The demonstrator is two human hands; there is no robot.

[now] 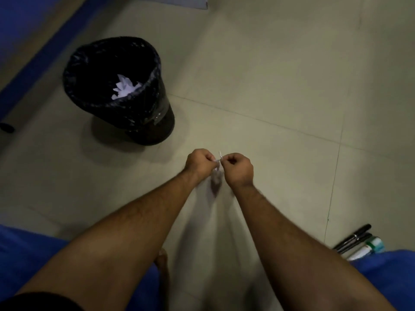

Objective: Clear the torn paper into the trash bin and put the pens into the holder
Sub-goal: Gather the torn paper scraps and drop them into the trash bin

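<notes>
Below, both arms reach out over the tiled floor [269,86], and the two hands meet close together. The left hand [198,162] and the right hand [239,168] are each curled into a loose fist, and both pinch the same small scrap [219,162] of white paper between them; its lower part hangs blurred between the wrists. Up and to the left, well apart from the hands, stands the black bin [121,90], lined with a black bag, with white torn paper [124,87] lying inside it. At the lower right edge, several pens [354,240] lie together on the floor, beside blue cloth [386,270], partly hidden by it.
</notes>
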